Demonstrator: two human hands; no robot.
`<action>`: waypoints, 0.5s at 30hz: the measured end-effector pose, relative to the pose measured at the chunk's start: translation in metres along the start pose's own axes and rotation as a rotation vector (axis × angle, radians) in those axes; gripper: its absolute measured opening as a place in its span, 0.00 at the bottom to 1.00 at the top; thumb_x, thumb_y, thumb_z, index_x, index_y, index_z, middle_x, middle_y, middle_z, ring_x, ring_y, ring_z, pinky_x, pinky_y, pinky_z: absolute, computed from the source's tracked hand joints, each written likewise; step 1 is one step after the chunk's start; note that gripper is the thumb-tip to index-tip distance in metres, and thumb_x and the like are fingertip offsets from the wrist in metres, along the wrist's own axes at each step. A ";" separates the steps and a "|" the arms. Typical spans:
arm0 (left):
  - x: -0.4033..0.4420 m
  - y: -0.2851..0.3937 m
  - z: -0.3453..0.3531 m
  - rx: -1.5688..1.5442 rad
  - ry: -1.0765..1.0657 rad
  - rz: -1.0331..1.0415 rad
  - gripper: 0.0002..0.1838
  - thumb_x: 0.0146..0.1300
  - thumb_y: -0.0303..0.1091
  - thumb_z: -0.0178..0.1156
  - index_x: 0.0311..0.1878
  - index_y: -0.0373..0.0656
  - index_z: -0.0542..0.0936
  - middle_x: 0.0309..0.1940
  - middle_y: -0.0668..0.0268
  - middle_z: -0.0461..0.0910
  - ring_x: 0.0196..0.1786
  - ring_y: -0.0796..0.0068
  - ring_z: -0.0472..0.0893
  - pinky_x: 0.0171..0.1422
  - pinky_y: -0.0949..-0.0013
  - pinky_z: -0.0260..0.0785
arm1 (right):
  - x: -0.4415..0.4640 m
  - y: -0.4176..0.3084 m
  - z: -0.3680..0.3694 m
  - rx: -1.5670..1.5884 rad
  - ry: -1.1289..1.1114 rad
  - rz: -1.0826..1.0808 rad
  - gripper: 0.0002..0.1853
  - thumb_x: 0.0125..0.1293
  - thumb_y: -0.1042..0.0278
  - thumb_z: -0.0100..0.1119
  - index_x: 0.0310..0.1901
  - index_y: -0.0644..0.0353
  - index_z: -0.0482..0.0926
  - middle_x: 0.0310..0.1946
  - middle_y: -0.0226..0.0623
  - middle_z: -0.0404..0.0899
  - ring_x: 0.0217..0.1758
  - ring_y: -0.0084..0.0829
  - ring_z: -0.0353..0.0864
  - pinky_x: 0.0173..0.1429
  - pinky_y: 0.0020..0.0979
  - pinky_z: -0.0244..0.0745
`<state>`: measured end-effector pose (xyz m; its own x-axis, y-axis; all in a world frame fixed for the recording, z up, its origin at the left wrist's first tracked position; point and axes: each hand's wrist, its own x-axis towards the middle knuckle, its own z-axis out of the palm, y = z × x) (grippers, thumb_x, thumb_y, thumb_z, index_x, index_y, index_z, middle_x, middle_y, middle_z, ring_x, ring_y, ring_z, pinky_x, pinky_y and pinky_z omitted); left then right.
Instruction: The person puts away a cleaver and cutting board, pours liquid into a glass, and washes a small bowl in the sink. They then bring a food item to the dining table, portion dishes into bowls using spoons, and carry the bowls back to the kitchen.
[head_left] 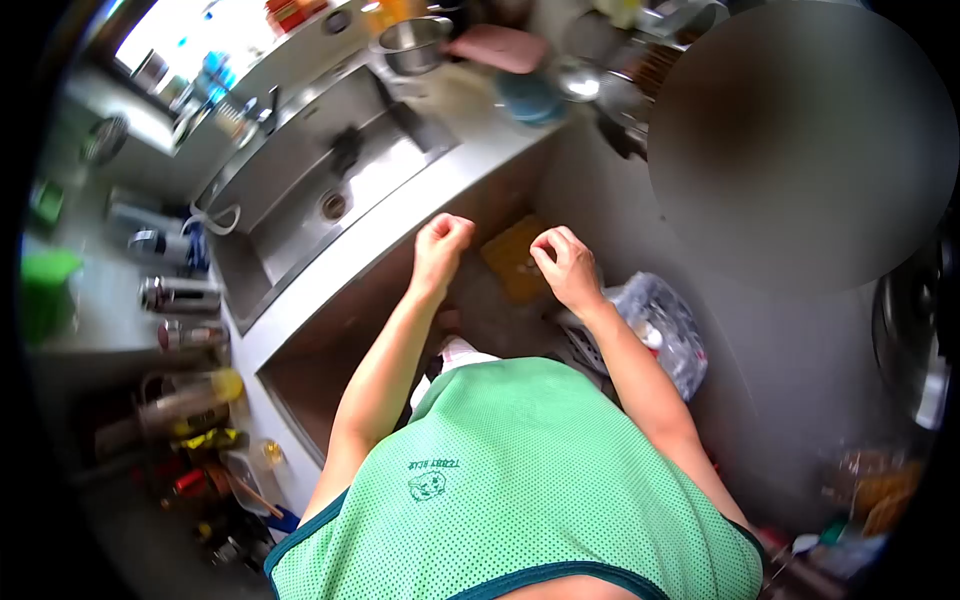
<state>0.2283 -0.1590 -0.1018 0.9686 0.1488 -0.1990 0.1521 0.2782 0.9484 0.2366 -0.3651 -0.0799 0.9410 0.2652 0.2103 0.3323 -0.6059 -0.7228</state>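
Steel sink [290, 235] set in white counter [350, 262]; left hand [440, 248] held curled nearby, right hand [568, 268] curled near plastic bag [668, 320]; whether anything is gripped cannot be told

The left hand [443, 252] and right hand [568, 268] are positioned apart, fingers curled. The steel sink [285, 235] is set into the counter [350, 265], forward-left. A plastic bag [678, 345] is located beside the right forearm.

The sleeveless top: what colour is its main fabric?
Light green; the top shows best in the head view.
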 end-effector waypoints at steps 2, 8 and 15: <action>0.008 0.013 -0.059 -0.004 0.212 0.057 0.12 0.58 0.33 0.57 0.20 0.44 0.70 0.28 0.71 0.74 0.32 0.85 0.70 0.37 0.79 0.63 | 0.031 -0.035 0.028 0.001 -0.116 -0.062 0.08 0.55 0.65 0.57 0.28 0.61 0.73 0.28 0.38 0.74 0.31 0.39 0.75 0.36 0.36 0.69; 0.017 0.016 -0.232 -0.020 0.593 0.112 0.05 0.60 0.32 0.54 0.31 0.42 0.72 0.37 0.65 0.76 0.36 0.80 0.76 0.43 0.76 0.70 | 0.125 -0.089 0.160 0.086 -0.314 -0.257 0.10 0.59 0.65 0.51 0.26 0.62 0.75 0.27 0.41 0.74 0.32 0.42 0.74 0.37 0.38 0.69; 0.021 0.012 -0.336 0.497 0.917 0.092 0.10 0.58 0.37 0.56 0.29 0.40 0.71 0.22 0.67 0.76 0.26 0.76 0.75 0.31 0.70 0.66 | 0.216 -0.126 0.309 -0.029 -0.708 -0.252 0.12 0.58 0.65 0.50 0.41 0.60 0.76 0.39 0.41 0.78 0.42 0.41 0.77 0.48 0.38 0.71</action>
<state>0.1843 0.1663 -0.1780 0.4920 0.8699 -0.0354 0.3504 -0.1606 0.9227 0.3779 0.0005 -0.1473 0.5732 0.8116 -0.1134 0.5429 -0.4797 -0.6894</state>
